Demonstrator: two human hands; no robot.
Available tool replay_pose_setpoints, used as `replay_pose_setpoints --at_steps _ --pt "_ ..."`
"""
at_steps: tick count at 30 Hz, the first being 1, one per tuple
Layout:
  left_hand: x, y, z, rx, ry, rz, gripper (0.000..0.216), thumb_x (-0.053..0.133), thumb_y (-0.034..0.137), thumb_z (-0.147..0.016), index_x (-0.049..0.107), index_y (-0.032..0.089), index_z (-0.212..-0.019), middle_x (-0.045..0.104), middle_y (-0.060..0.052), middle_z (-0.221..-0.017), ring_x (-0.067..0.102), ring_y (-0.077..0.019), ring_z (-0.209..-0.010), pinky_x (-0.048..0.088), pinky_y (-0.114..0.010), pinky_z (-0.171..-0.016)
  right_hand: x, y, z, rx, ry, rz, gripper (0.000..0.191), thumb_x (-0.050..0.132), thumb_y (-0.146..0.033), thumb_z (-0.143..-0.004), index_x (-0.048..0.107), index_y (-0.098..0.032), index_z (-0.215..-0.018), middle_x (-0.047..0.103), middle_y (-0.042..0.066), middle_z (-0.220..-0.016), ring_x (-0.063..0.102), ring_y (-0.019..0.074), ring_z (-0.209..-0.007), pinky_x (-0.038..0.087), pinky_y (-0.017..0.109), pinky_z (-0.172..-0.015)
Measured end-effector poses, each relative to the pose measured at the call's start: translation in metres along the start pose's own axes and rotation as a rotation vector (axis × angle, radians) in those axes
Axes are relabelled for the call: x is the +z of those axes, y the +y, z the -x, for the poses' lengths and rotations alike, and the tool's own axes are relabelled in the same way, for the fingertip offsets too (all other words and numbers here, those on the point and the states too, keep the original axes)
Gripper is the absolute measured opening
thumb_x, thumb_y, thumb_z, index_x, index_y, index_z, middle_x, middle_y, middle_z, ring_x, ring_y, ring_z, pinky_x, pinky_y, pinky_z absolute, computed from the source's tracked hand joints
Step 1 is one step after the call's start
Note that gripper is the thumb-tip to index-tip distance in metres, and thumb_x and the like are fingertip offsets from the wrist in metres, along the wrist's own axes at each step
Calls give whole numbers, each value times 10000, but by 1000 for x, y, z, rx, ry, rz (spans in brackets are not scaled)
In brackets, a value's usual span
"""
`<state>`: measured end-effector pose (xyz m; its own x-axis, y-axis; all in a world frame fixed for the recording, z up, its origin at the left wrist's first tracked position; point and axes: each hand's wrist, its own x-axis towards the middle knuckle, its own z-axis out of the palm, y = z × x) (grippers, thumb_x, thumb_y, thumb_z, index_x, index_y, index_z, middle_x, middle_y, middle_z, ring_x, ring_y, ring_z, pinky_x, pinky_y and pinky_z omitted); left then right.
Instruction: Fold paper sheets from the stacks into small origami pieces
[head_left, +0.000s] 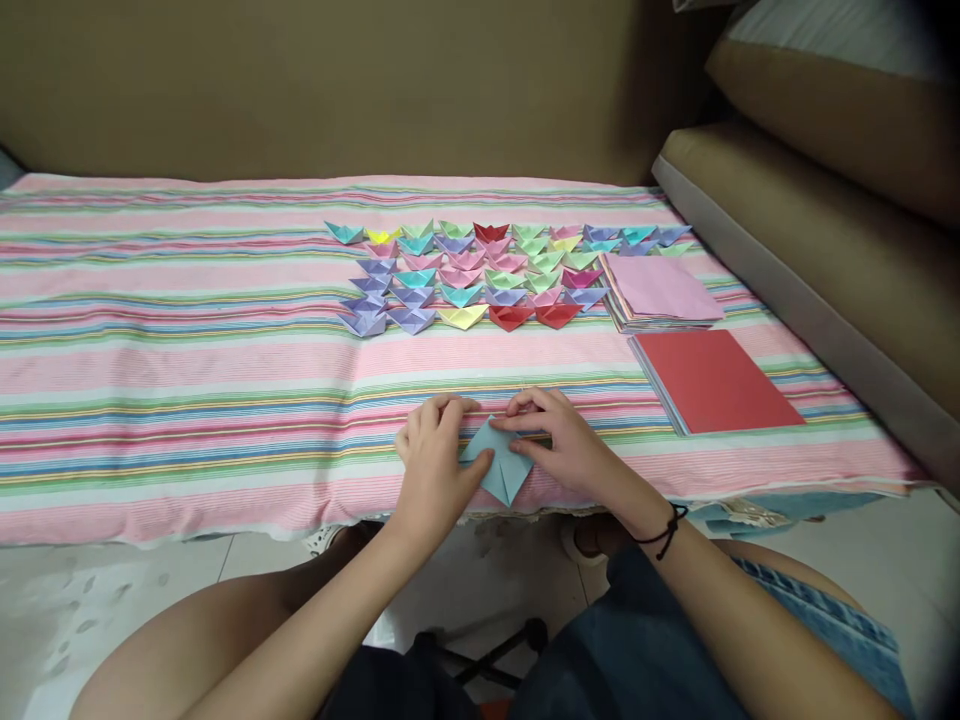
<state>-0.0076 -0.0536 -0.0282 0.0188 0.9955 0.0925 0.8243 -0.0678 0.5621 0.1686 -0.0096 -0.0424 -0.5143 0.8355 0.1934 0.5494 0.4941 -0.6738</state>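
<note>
A light blue piece of folded origami paper (501, 468), roughly diamond-shaped with creases meeting near its lower corner, lies at the front edge of the cloth-covered surface. My left hand (436, 452) is on its left side, thumb pressed on the paper and fingers curled beyond the edge. From the right, my right hand (559, 440) touches the upper right part of the paper with its thumb and index finger. Both hands grip the same sheet. What the fingertips do underneath is hidden.
Rows of small folded paper boats (461, 278) in many colours stand farther back. To the right lie a stack of pink-topped paper (664, 288) and a stack of red-topped paper (716, 382). A striped cloth (187, 380) covers the surface; brown cushions (817, 260) border it on the right.
</note>
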Motion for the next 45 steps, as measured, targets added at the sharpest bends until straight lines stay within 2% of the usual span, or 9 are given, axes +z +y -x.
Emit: replay_pose_setpoints --at_steps 6,14,18,21,24,26,32,38,45 --pt "-16 -10 -3 -99 -48 22 412 648 150 -698 550 295 -1071 499 -43 -1180 432 -272 -1116 336 -433 -846 0 0 0 9 -9 -14 418 636 -67 -763 687 -361 -1057 571 35 -1013 507 227 -996 448 444 -880" --pt "-27 -20 -4 -106 -84 44 409 631 75 -668 617 305 -1006 509 -31 -1145 446 -276 -1100 338 -473 -864 -2 2 0 19 -34 -25 366 642 -99 -774 691 -322 -1060 578 43 -1027 507 230 -996 443 448 -885" --pt "-27 -22 -2 48 -102 73 374 526 32 -720 653 290 -959 543 -24 -1118 466 -245 -1073 347 -442 -886 -2 0 0 20 -26 -13 356 645 -101 -774 695 -312 -1055 581 42 -1016 509 225 -987 442 435 -886" --pt "-25 -20 3 282 -121 12 382 438 7 -767 664 260 -941 581 -33 -1096 473 -232 -1046 356 -406 -860 -2 -2 0 16 -13 -10 356 642 -86 -770 700 -304 -1045 580 43 -1012 507 221 -990 439 425 -893" --pt "-20 -17 9 531 -142 -132 352 444 28 -806 642 220 -1025 611 -54 -1065 485 -234 -990 361 -391 -814 -1 -4 1 16 2 -12 336 635 -80 -767 708 -274 -1031 583 51 -1005 507 220 -991 437 420 -902" --pt "-16 -17 12 633 -127 -224 304 460 64 -839 618 184 -1069 621 -68 -1036 502 -230 -937 369 -384 -787 1 -5 1 25 26 -11 317 644 -102 -759 712 -268 -1020 588 49 -997 511 220 -980 439 419 -899" --pt "-10 -20 16 740 -72 -410 312 480 72 -851 564 155 -1139 627 -65 -960 537 -228 -957 384 -381 -796 7 -8 1 73 90 8 308 698 -128 -691 731 -246 -974 608 43 -970 524 224 -936 433 430 -903" --pt "-7 -18 21 808 -11 -564 289 455 74 -873 566 108 -1139 637 -82 -998 542 -240 -988 390 -388 -825 8 -7 1 70 108 -5 283 710 -139 -687 738 -237 -951 613 47 -964 525 223 -925 441 430 -887" --pt "-6 -21 24 845 86 -554 267 460 54 -867 599 74 -1094 644 -110 -1014 554 -249 -999 398 -384 -840 8 -5 0 81 109 -23 301 727 -153 -668 737 -267 -946 610 37 -964 528 223 -928 454 422 -867"
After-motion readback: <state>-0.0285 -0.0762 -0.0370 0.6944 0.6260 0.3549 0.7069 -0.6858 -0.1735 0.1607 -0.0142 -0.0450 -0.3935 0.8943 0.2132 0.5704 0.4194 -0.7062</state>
